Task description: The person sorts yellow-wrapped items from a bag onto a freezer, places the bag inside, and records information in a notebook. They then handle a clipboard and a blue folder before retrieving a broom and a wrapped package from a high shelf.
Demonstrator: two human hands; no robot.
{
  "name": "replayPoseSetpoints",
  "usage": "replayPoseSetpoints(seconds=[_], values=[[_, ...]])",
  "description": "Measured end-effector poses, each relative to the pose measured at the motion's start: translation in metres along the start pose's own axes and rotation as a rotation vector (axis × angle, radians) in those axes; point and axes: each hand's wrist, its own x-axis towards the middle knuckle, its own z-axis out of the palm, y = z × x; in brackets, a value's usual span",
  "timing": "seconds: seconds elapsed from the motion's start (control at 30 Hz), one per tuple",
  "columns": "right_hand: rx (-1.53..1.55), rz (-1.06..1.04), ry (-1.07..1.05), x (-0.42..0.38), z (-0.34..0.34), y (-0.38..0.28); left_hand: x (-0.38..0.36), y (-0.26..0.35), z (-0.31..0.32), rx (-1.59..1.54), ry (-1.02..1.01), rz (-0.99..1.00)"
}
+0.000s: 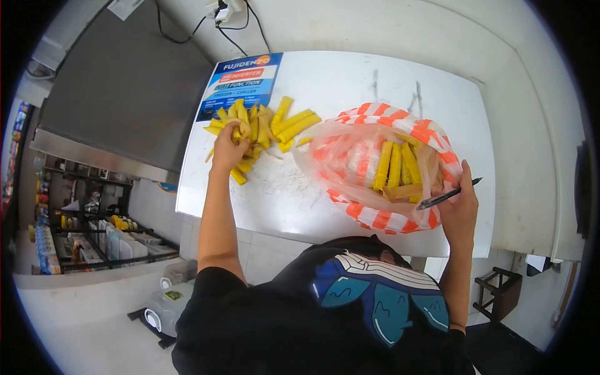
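Note:
My left hand (230, 149) reaches into a loose pile of yellow wrapped sticks (287, 131) on the left of the white tabletop. Its fingers are curled round a pale yellow piece at the top of the pile; what exactly it is I cannot make out. My right hand (461, 209) holds a black pen (447, 195) and is at the right rim of an orange-and-white striped plastic bag (369, 219). The bag lies open, with several more yellow sticks (395, 165) inside.
The white top (287, 215) carries a blue Fujidenzo sticker (240, 81) at its back left corner. A grey metal cabinet (125, 81) stands to the left, with stocked shelves (106, 240) beyond. A dark stool (500, 290) is at lower right. Cables hang from a wall outlet (222, 11).

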Motion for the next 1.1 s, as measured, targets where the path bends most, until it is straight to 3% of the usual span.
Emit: replayPoseSetpoints(seconds=[0.1,0.23,0.33,0.4,0.43,0.5,0.57,0.67,0.77,0.87,0.97,1.03,1.1], values=[[-0.072,-0.055,0.034,0.001,0.003,0.008,-0.006,0.010,-0.006,-0.090,-0.023,0.047],[-0.187,0.007,0.004,0.000,0.010,0.029,-0.005,0.068,-0.028,0.155,0.284,0.161],[-0.123,0.008,0.089,0.001,-0.002,0.018,-0.034,0.143,-0.003,-0.423,-0.084,0.379],[-0.075,0.047,0.120,0.003,-0.007,0.014,-0.063,0.195,0.016,-0.564,-0.643,0.525],[-0.062,0.028,0.135,0.003,-0.010,0.010,-0.069,0.205,0.041,-0.589,-0.818,0.589],[-0.032,-0.013,0.164,0.004,-0.014,0.003,-0.068,0.223,0.087,-0.246,-1.016,0.371],[-0.026,-0.026,0.154,0.003,-0.018,0.005,-0.063,0.224,0.136,-0.147,-0.966,0.164],[0.035,-0.032,0.169,0.001,-0.019,0.005,-0.078,0.201,0.221,-0.441,-0.702,0.184],[0.054,-0.051,0.160,-0.001,-0.017,0.007,-0.086,0.249,0.188,-0.046,-0.702,0.132],[0.053,-0.058,0.167,-0.002,-0.020,0.011,-0.075,0.233,0.206,-0.207,-0.673,0.232],[0.062,-0.023,0.164,-0.002,-0.023,0.009,-0.052,0.185,0.236,-0.376,-0.711,0.201],[0.078,-0.004,0.151,-0.002,-0.025,0.011,-0.026,0.182,0.203,-0.135,-0.924,0.189],[0.105,0.001,0.139,-0.003,-0.026,0.014,-0.024,0.225,0.121,-0.126,-0.983,-0.036]])
